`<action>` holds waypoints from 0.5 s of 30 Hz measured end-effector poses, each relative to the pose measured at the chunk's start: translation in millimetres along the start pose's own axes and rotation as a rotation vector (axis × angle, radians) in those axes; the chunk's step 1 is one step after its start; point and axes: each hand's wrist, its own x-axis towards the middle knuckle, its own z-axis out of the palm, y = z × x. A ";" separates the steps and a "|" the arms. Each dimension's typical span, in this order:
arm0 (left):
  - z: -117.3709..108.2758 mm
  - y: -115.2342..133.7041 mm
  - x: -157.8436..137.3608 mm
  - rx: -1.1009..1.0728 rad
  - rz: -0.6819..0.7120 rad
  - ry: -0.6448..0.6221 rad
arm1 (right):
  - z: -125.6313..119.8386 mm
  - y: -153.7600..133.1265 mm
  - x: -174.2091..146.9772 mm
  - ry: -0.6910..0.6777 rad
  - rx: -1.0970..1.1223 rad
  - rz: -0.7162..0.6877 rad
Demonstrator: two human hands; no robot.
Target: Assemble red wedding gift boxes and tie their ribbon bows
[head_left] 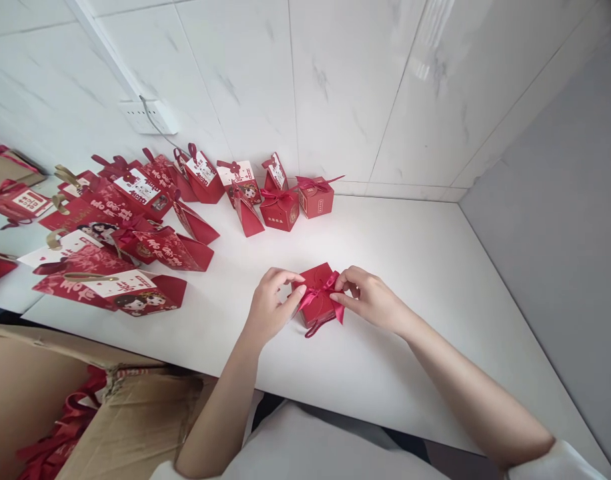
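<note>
A small red gift box (314, 310) sits on the white table in front of me. Across its top runs a shiny crimson ribbon (323, 289) tied in a bow, one tail hanging over the front right. My left hand (274, 305) is at the box's left side, thumb and forefinger closed around the ribbon's left part. On the other side, my right hand (370, 299) pinches the bow's right loop between thumb and fingers. A dark red cord (319, 327) pokes out at the front of the box.
Several red and white gift boxes (158, 250) crowd the left of the table (410, 247). Two ribboned boxes (316, 200) stand near the tiled wall. At lower left an open cardboard box (130, 407) holds red ribboned items. A grey panel (550, 220) borders the right side.
</note>
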 end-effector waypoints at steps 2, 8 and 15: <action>5.7 5.0 5.2 0.080 0.111 -0.024 | 0.8 -0.1 -0.6 -0.014 -0.008 -0.004; 24.3 8.2 13.7 0.265 0.231 0.001 | -0.4 0.3 -2.1 -0.054 -0.003 -0.056; 27.1 6.2 10.8 0.240 0.204 -0.018 | -7.3 -0.6 -5.4 -0.087 -0.052 -0.068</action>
